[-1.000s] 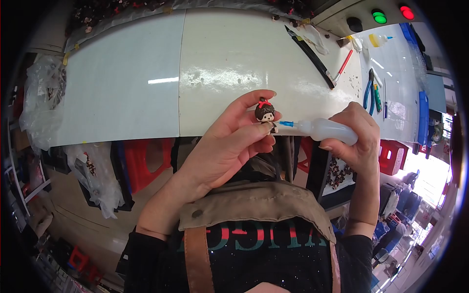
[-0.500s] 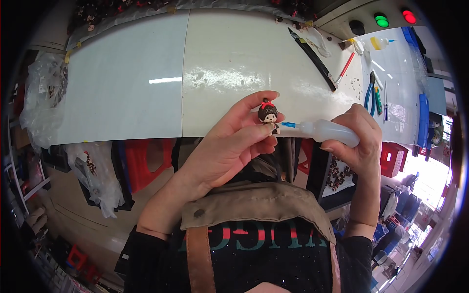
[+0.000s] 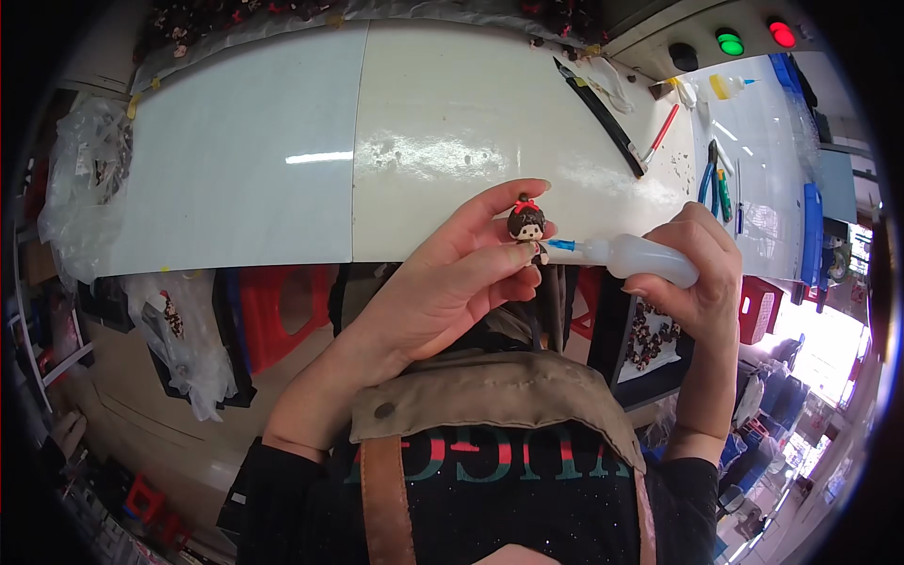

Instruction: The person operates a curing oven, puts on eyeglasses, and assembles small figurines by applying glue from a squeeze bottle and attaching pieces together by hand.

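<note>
Pinched between the thumb and fingers of my left hand [image 3: 471,259] is a small doll figurine [image 3: 527,226], with dark brown hair, a pale face and a red bow. It is held upright near the table's front edge. My right hand [image 3: 697,264] is wrapped round a translucent white squeeze bottle [image 3: 650,260], which lies nearly level. The bottle's blue needle tip [image 3: 562,245] points left at the figurine's side. Whether the tip touches the figurine I cannot tell. My left thumb covers part of the figurine's body.
On the white table [image 3: 443,94] lie a black-handled knife [image 3: 603,122], a red stick [image 3: 664,130], pliers [image 3: 711,179] and a yellow-labelled bottle [image 3: 727,87]. Plastic bags [image 3: 89,188] sit at the left. A tray of small dark parts [image 3: 650,339] is below the right edge.
Both hands, with the figurine and the bottle, have shifted slightly right in the view. The needle tip stays beside the figurine.
</note>
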`<move>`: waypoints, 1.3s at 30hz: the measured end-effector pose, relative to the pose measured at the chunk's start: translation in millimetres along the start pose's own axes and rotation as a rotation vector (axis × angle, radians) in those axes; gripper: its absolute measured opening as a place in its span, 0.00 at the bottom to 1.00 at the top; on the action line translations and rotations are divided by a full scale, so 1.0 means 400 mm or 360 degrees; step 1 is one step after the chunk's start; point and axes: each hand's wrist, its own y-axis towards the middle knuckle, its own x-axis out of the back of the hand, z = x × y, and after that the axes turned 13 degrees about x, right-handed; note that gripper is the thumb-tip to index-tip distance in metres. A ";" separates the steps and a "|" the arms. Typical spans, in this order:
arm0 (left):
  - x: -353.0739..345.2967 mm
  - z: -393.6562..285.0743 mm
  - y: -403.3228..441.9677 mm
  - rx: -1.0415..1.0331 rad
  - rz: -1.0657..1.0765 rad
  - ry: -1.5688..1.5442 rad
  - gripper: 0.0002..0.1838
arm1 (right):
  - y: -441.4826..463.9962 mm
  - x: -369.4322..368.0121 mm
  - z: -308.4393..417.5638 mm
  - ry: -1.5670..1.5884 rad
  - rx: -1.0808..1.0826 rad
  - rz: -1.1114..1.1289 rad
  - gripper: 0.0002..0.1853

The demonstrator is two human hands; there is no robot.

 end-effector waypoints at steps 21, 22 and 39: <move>-0.012 -0.020 0.026 -0.0180 -0.0114 0.0232 0.23 | -0.128 0.007 -0.196 0.0765 -0.0686 -0.1143 0.16; -0.018 -0.021 0.027 -0.0201 -0.0166 0.0303 0.22 | -0.110 0.011 -0.225 0.0724 -0.0732 -0.1130 0.16; -0.029 -0.010 0.062 -0.0777 -0.0425 0.1201 0.18 | -0.088 -0.044 -0.286 -0.0503 -0.0667 -0.1365 0.20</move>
